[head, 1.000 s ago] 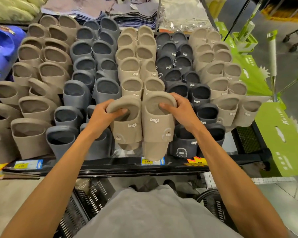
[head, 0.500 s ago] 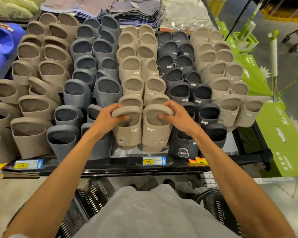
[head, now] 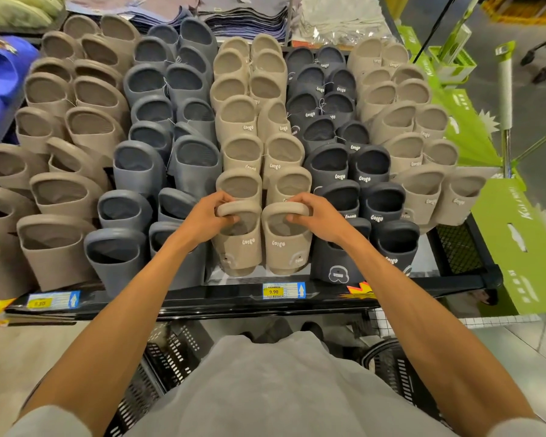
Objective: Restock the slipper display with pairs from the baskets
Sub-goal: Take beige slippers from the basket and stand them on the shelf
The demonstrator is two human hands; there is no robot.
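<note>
your left hand curls its fingers over the top rim of the left beige slipper, thumb outside and fingertips dipping into the opening. your right hand pinches the top rim of the right beige slipper the same way. the two slippers stand side by side, touching, in the front row of the beige column on the display shelf. each has its long axis upright, toe end down on the shelf, foot opening up, and the logo band facing you. dark grey slippers stand just right of the pair and blue-grey slippers to the left. a yellow price tag sits on the rail below them, and black baskets lie on the floor by your feet.
</note>
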